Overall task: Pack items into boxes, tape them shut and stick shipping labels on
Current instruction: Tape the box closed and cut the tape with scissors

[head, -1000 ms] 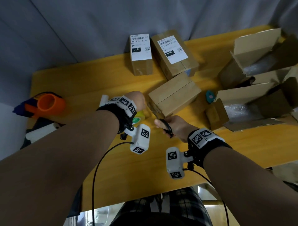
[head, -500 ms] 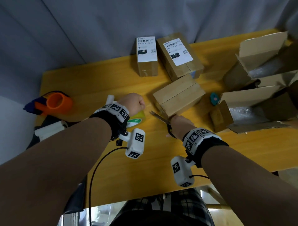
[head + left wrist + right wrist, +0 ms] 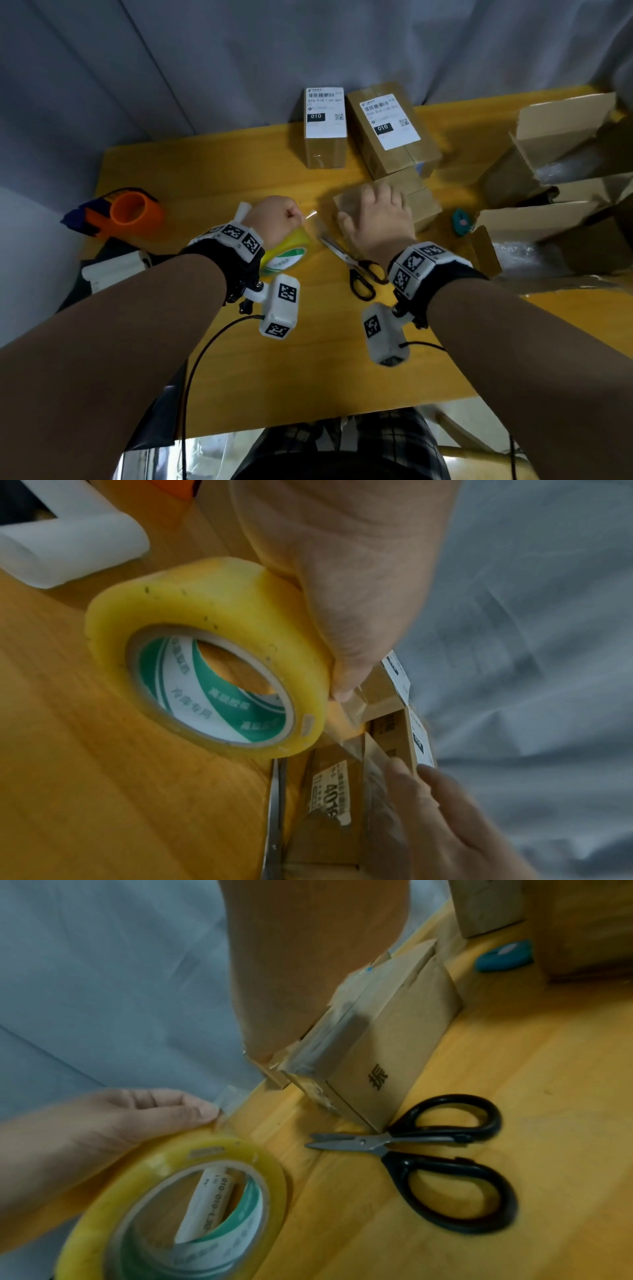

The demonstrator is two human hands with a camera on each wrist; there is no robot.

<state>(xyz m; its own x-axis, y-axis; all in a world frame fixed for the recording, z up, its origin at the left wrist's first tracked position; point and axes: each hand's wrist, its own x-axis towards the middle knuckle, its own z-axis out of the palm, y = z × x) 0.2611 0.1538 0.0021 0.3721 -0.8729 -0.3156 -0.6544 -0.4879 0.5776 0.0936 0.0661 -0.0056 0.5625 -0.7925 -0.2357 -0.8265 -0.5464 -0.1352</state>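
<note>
A closed brown box (image 3: 423,202) lies mid-table, with clear tape along its top seam (image 3: 329,1039). My right hand (image 3: 376,198) lies flat on the box top, fingers straight and spread. My left hand (image 3: 294,214) is curled over a yellow tape roll (image 3: 287,251) that rests on the table. In the right wrist view its thumb and finger pinch the roll's free clear tape end (image 3: 226,1102). Black-handled scissors (image 3: 358,270) lie on the table between the roll and the box, with no hand on them.
Two taped boxes with white labels (image 3: 325,123) (image 3: 388,121) stand at the back. Open boxes holding bubble wrap (image 3: 565,137) crowd the right side. An orange tape dispenser (image 3: 132,209) and a white roll (image 3: 116,269) lie far left. A small teal object (image 3: 462,222) sits beside the box.
My right hand has laid the scissors down on the table and moved onto the box top. The left hand stayed on the tape roll.
</note>
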